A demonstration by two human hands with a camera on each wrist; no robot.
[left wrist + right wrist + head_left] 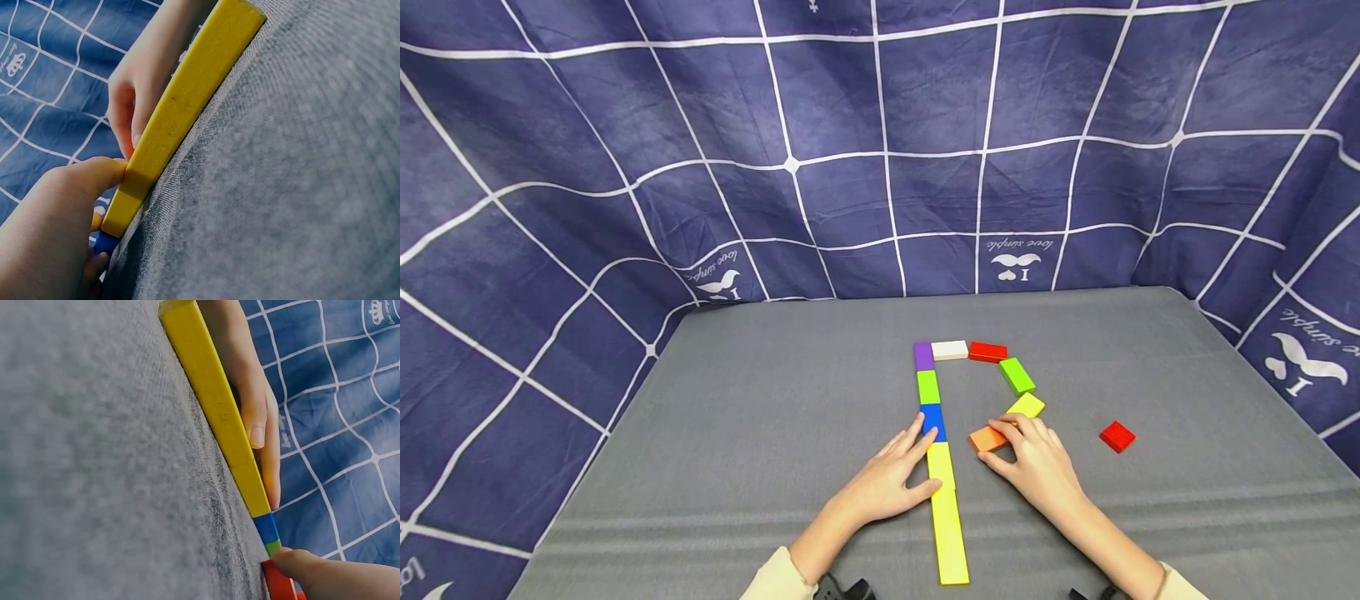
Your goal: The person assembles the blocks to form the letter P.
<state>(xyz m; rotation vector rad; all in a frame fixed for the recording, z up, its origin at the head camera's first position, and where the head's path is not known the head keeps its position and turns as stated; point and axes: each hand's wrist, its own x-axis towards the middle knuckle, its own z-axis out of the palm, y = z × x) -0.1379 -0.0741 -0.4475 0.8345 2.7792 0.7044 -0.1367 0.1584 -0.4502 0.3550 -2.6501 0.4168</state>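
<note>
In the head view, my right hand (1037,467) pinches an orange block (985,439) between thumb and fingers; it lies close to a tilted yellow block (1030,405). My left hand (880,485) rests along a straight column, fingers extended. Its fingertips touch the blue block (933,427), and its thumb lies at the edge where a short yellow block (941,463) meets a long yellow block (951,542). Further up the column are a green block (928,387) and a purple block (923,357). The right wrist view shows the orange block (279,582) under the right thumb.
From the purple block's side, a white block (950,350), a red block (988,352) and a second green block (1017,377) curve round to the right. A separate red block (1117,437) lies further right. Grey cloth (775,400) covers the table; a blue checked curtain (835,200) hangs behind.
</note>
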